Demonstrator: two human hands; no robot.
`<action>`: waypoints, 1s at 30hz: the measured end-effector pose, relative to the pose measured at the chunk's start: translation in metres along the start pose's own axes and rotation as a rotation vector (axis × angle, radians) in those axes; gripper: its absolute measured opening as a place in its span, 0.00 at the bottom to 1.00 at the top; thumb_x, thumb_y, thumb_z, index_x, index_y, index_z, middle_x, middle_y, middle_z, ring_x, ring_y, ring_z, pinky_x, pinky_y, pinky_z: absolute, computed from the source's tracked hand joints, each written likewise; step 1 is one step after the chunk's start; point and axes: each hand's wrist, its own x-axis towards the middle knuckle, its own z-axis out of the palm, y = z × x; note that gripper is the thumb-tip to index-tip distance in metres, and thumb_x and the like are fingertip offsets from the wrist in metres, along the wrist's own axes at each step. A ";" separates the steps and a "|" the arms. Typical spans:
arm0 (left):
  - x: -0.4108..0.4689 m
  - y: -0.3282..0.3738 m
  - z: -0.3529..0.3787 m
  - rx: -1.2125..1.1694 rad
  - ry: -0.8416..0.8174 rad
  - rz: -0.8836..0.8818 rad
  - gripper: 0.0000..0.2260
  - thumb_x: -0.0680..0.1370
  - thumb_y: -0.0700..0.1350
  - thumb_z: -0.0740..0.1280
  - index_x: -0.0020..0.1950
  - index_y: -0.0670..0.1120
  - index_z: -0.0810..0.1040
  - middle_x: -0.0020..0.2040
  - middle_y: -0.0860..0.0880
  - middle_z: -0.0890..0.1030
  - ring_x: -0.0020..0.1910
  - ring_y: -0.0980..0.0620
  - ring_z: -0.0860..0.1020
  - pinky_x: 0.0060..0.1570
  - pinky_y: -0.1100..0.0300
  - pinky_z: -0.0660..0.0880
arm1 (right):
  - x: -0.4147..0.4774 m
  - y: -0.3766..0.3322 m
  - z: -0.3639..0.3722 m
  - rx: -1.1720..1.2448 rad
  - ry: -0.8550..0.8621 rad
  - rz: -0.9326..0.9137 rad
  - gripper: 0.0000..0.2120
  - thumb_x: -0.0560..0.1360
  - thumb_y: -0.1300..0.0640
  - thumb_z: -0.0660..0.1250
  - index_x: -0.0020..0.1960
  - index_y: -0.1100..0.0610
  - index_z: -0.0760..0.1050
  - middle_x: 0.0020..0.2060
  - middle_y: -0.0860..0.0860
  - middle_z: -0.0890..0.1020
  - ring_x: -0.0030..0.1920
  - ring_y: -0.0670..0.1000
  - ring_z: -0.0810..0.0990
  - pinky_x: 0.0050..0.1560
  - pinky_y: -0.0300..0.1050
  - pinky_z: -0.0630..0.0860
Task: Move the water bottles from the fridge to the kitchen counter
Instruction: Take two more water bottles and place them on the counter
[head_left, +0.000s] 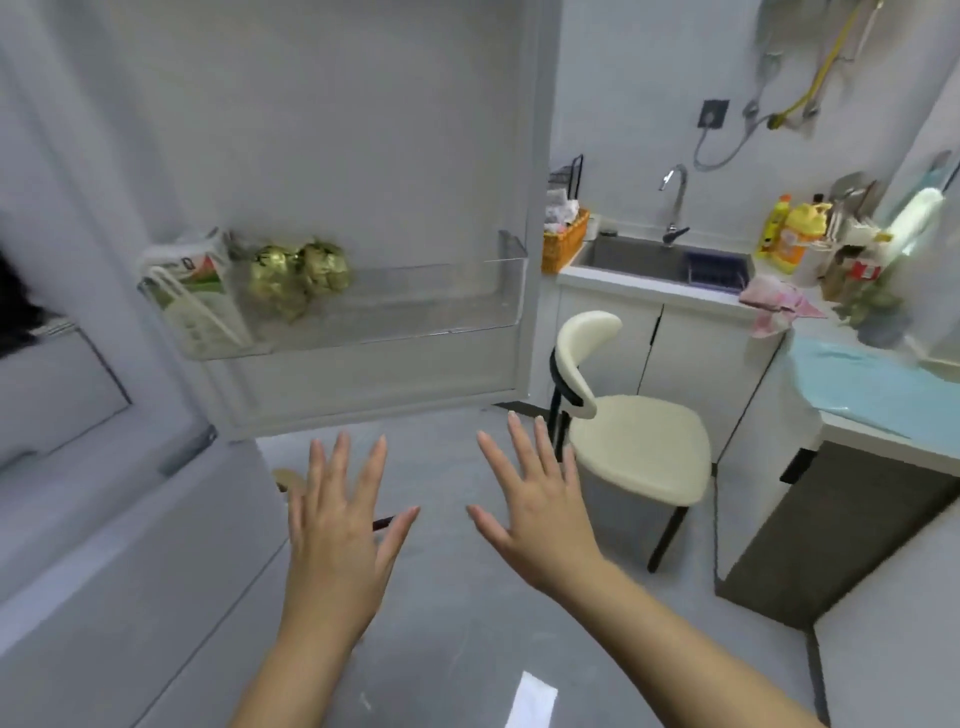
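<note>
The left grip (337, 530) and right grip (535, 514) are spread wide, holding nothing. No bottle shows. The fridge door (363, 156) is ahead, the surface (649, 292) to the right.

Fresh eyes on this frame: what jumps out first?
Two bare hands spread low at centre, the left hand and right hand, both holding nothing. Above them is the open fridge door, its shelf holding a carton and gold-wrapped packs. A cream chair stands to its right.

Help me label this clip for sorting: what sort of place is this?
Most likely a small home kitchen: an open fridge door with food in its shelf, a sink with a tap, and a counter holding yellow bottles.
</note>
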 end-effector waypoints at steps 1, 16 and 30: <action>0.000 -0.011 -0.005 0.019 0.019 -0.045 0.32 0.76 0.64 0.55 0.78 0.54 0.58 0.79 0.46 0.54 0.79 0.47 0.44 0.72 0.39 0.53 | 0.014 -0.010 0.007 0.007 -0.019 -0.057 0.36 0.75 0.32 0.44 0.80 0.43 0.43 0.80 0.50 0.40 0.78 0.57 0.34 0.76 0.61 0.39; -0.018 -0.149 -0.090 0.366 0.246 -0.515 0.32 0.77 0.67 0.46 0.79 0.54 0.55 0.79 0.45 0.54 0.79 0.47 0.42 0.74 0.41 0.48 | 0.158 -0.178 0.059 0.101 -0.194 -0.729 0.34 0.80 0.37 0.51 0.80 0.42 0.39 0.79 0.49 0.36 0.77 0.54 0.29 0.77 0.60 0.38; 0.074 -0.311 -0.218 0.494 0.415 -0.521 0.30 0.78 0.58 0.63 0.77 0.53 0.61 0.78 0.44 0.57 0.79 0.44 0.48 0.74 0.39 0.49 | 0.288 -0.417 0.049 0.198 -0.019 -0.841 0.35 0.80 0.40 0.57 0.80 0.44 0.42 0.80 0.50 0.41 0.79 0.56 0.37 0.78 0.61 0.46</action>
